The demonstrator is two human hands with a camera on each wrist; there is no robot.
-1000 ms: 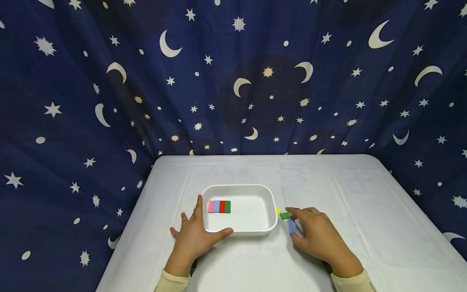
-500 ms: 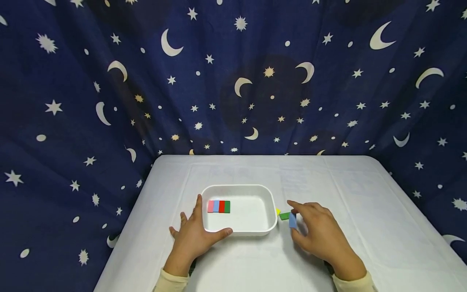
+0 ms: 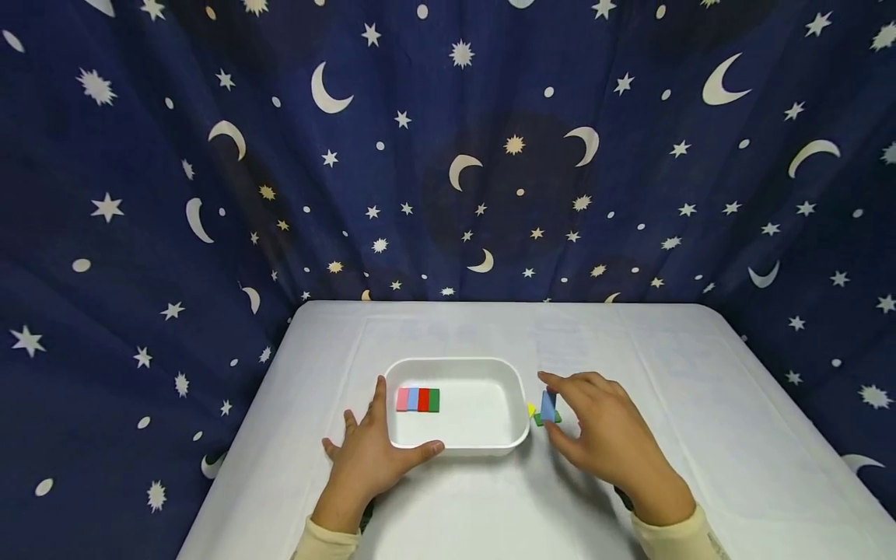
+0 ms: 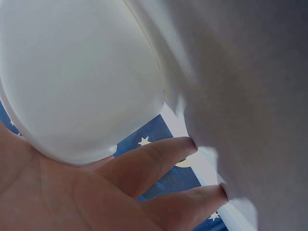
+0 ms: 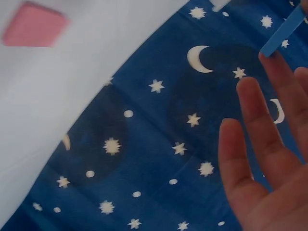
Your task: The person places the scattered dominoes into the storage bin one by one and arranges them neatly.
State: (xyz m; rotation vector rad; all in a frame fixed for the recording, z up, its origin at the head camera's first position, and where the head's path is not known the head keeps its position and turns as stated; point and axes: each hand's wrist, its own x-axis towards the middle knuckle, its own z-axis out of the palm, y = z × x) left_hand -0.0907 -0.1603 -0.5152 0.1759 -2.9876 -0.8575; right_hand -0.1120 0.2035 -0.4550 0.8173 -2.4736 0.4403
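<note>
My right hand point(image 3: 607, 432) pinches a light-blue tile point(image 3: 548, 407) between thumb and a finger, held on edge just right of the white tray point(image 3: 462, 450). In the right wrist view, the thin blue tile point(image 5: 284, 31) touches a fingertip while the other fingers are extended. A green tile point(image 3: 538, 420), partly covered by the blue one, and a yellow piece point(image 3: 531, 409) lie by the tray's right wall. My left hand point(image 3: 367, 459) rests spread against the tray's near-left corner, thumb along the front rim. Inside the tray, pink point(image 3: 402, 400), blue point(image 3: 413, 400), red point(image 3: 423, 400) and green point(image 3: 434, 400) tiles form a row.
A blurred pink tile point(image 5: 36, 24) lies on the white cloth in the right wrist view. The cloth-covered table point(image 3: 630, 334) extends around the tray. A dark-blue curtain point(image 3: 448, 187) with moons and stars surrounds the table's back and sides.
The right hand has raised the blue tile and moved it left, so it now overlaps the green tile beside the tray. The left hand and the tray keep their places.
</note>
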